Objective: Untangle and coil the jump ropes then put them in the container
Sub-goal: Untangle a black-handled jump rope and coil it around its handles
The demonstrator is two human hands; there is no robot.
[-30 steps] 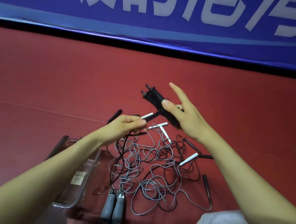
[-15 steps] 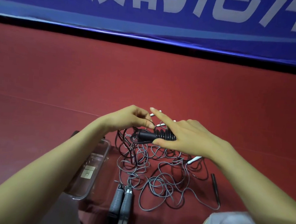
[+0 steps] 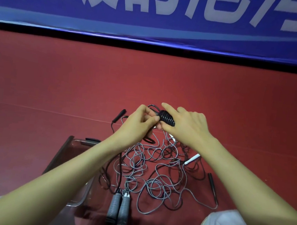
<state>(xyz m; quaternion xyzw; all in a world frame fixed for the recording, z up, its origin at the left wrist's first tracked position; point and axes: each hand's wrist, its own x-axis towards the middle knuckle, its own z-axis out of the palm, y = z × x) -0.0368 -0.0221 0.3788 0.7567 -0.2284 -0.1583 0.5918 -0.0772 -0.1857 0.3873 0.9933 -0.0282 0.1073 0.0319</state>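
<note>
1. Your right hand [image 3: 186,128] grips the black coiled jump rope [image 3: 167,117] and holds it above the floor [image 3: 55,88]. The thumb curls under the bundle and the index finger lies straight across its top.
2. Your left hand [image 3: 137,125] meets the bundle's left end, with its fingertips pinched on the black cord that leaves the coil.
3. The tangle of grey jump ropes [image 3: 158,170] lies on the red floor below both hands.
4. Two grey ribbed handles [image 3: 119,206] lie side by side, touching, at the near edge of the tangle.
5. The clear plastic container [image 3: 78,145] rests on the floor just left of the tangle, partly under your left forearm. You cannot tell its contents.
6. Loose handles lie around the tangle: a black handle [image 3: 119,115] beyond your left hand, a white handle [image 3: 192,158] under your right forearm, and a second black handle [image 3: 211,182] at the right edge.
7. A blue banner [image 3: 153,26] with white characters runs along the far end of the floor.
</note>
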